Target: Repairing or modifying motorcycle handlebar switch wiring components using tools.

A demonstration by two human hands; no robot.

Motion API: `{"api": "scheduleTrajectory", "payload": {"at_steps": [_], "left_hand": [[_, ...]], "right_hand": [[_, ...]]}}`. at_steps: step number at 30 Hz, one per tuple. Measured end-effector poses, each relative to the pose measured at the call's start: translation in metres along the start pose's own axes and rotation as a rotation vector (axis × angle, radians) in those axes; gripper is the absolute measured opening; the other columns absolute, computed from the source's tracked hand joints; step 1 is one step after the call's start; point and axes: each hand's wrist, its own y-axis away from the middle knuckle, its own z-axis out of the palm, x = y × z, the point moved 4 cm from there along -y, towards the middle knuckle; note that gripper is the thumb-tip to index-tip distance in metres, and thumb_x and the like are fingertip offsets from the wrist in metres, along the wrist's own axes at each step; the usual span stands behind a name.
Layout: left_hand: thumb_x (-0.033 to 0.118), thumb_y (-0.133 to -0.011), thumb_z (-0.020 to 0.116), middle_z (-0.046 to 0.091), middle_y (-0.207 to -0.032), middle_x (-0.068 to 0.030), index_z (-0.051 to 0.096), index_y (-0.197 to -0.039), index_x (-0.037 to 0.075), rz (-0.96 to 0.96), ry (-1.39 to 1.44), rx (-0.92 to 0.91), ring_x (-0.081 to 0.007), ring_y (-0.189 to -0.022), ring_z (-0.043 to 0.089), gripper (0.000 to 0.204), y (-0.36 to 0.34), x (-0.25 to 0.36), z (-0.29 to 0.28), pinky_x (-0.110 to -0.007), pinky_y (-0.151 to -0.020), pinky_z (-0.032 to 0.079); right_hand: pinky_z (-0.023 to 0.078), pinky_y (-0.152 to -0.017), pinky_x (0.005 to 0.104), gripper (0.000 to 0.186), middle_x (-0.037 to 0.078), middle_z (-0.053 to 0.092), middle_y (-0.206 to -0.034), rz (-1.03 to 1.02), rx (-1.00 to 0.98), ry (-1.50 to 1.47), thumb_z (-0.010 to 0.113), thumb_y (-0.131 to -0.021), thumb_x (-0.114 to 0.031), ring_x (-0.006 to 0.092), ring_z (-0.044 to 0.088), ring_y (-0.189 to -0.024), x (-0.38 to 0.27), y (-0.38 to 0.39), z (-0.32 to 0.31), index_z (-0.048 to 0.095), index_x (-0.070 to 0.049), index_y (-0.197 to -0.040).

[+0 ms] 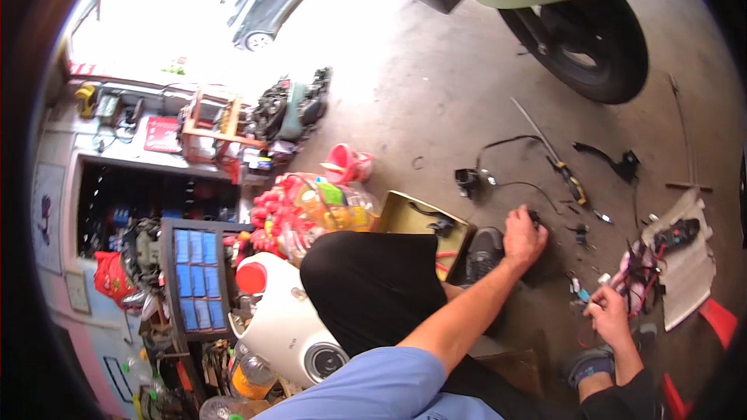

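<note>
My left hand [525,237] is closed round a small dark part [533,218], low over the floor beside my shoe [485,255]. The fingers cover most of that part. Farther right and nearer to me, my right hand [609,316] is pinched; what sits between its fingertips is too small to make out. A thin red wire [584,336] hangs close by it. Just beyond that hand lies a bundle of wires [640,272] with several connectors, partly on a pale sheet [691,295]. Beyond my left hand are a black switch housing with a cable [467,181] and a screwdriver [573,185].
A yellowish tray [395,208] with a black lever stands left of my shoe. A black brake lever [622,165] and a T-handled tool [689,185] lie farther right. The scooter's front wheel [595,47] is at the far side. Bottles and a white scooter panel [284,327] crowd the left.
</note>
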Motion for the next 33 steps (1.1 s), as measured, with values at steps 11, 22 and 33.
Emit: {"api": "scheduleTrajectory", "payload": {"at_steps": [11,22,33], "left_hand": [[0.02,-0.077,0.064,0.052,-0.121,-0.0272,0.044,-0.13,-0.005,0.048,-0.067,0.013,-0.0412,-0.114,0.051,0.062,-0.013,-0.018,0.007,-0.043,-0.101,0.042],[0.021,-0.078,0.064,0.051,-0.123,-0.0251,0.044,-0.131,-0.004,0.023,-0.078,0.003,-0.0405,-0.115,0.051,0.062,-0.008,-0.011,0.011,-0.043,-0.1,0.042],[0.021,-0.078,0.063,0.051,-0.122,-0.0252,0.044,-0.131,-0.004,0.013,-0.087,-0.002,-0.0404,-0.113,0.053,0.062,-0.01,-0.011,0.008,-0.043,-0.099,0.043]], "right_hand": [[0.051,-0.065,0.0346,0.01,0.012,0.069,-0.073,-0.16,0.022,0.106,0.058,-0.079,-0.004,0.0228,0.069,-0.071,-0.001,-0.005,0.004,0.056,-0.001,-0.089],[0.051,-0.067,0.0363,0.01,0.012,0.069,-0.074,-0.101,0.006,0.103,0.06,-0.079,-0.006,0.0244,0.07,-0.073,-0.001,0.001,-0.003,0.057,-0.001,-0.087],[0.051,-0.067,0.0362,0.01,0.012,0.069,-0.074,-0.103,-0.002,0.12,0.06,-0.08,-0.004,0.0235,0.07,-0.073,-0.004,0.0,-0.003,0.056,0.0,-0.087]]}}
